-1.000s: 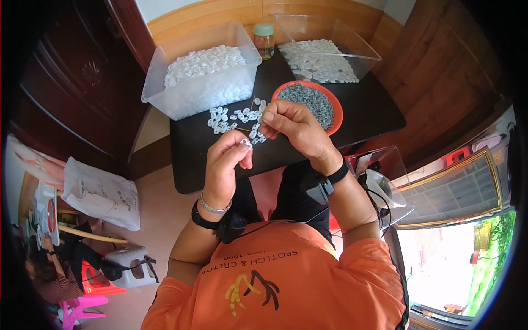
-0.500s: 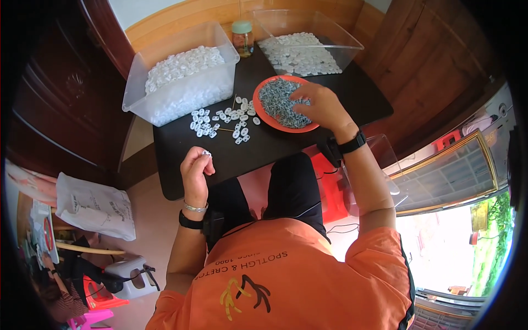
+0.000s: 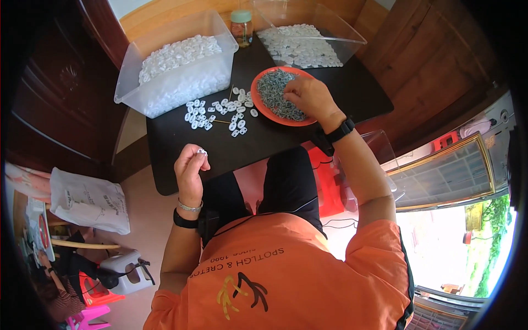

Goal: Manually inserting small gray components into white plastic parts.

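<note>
Between the thumb and fingers of my left hand [image 3: 188, 166] is a small white plastic piece [image 3: 202, 152] with holes, held over the near left edge of the dark table [image 3: 242, 153]. My right hand [image 3: 311, 99] reaches over the right side of an orange plate [image 3: 260, 112]. Its fingers are bunched together at the heap of small grey screws [image 3: 273, 91]; whether a screw is between them is hidden. Several loose white plastic pieces [image 3: 239, 109] lie on the table left of the plate, with thin brown sticks [image 3: 222, 121] among them.
A translucent tub [image 3: 187, 91] full of white pieces stands at the back left. The clear tub [image 3: 344, 38] at the back right holds flat white pieces. Between them is a green-lidded jar [image 3: 242, 32]. A white bag [image 3: 91, 201] sits on the floor; another person's arm [image 3: 55, 278] shows far left.
My right hand has moved slightly left and lower into the screws, and its spread fingers have closed together. The left hand keeps its white piece. The whole view has shifted a little.
</note>
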The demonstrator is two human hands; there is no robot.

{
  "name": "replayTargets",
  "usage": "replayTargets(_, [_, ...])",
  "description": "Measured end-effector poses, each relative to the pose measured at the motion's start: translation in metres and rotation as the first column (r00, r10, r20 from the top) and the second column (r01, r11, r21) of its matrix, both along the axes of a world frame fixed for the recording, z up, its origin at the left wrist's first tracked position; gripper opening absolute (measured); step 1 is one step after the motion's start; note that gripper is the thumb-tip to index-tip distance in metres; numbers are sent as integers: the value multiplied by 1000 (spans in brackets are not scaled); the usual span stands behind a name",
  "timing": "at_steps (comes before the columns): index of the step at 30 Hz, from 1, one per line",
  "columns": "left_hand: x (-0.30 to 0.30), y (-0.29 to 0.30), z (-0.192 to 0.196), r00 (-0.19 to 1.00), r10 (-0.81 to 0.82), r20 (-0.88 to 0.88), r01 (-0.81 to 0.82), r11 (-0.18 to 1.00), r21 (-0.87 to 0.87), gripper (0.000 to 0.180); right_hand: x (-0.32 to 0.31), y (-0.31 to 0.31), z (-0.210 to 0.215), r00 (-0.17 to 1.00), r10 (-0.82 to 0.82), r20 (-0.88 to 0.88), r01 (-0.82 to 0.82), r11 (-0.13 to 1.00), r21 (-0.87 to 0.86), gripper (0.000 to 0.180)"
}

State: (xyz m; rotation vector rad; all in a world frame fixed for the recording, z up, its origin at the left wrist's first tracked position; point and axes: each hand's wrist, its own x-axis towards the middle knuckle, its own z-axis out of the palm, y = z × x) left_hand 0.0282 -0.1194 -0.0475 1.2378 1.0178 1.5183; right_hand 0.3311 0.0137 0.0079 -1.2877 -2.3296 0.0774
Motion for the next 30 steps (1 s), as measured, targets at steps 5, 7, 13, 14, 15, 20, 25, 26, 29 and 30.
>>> replayTargets(5, [0,1,-2,1000,-2,-8,2,1000,14,14,7,11,-2,991,-78,-106,73,996,-48,16])
replayTargets(7, [0,1,-2,1000,3,-14,-3,1000,23,14,9,10,-2,987,-71,-147,60,995,-76,17])
replayTargets(13, [-1,-1,-3,1000,0,-6,0,1000,14,14,9,6,6,938,-142,-316,79,976,-204,19])
replayTargets(14, [0,-1,-2,1000,3,-5,-3,1000,15,14,8,5,7,914,-183,-362,105,969,-223,20])
replayTargets(15, [1,0,0,1000,4,-6,-4,1000,17,14,10,7,7,915,-180,-361,103,970,-221,20])
replayTargets(20, [-2,-1,-5,1000,2,-15,-2,1000,29,14,4,9,12,781,-245,-575,-18,911,-412,23])
replayTargets(25, [-1,-1,-3,1000,-13,2,13,1000,10,14,2,7,19,737,-300,-606,-43,874,-485,32])
replayTargets(26, [-2,-1,-3,1000,-11,2,11,1000,10,14,1,5,23,756,-326,-568,-27,852,-523,36])
replayTargets(29, [-1,-1,-4,1000,1,-10,-1,1000,23,14,-4,-2,27,726,-362,-585,-36,830,-557,40])
replayTargets(30, [-1,0,-3,1000,1,-8,-1,1000,22,14,-3,-2,26,726,-362,-585,-34,831,-556,40])
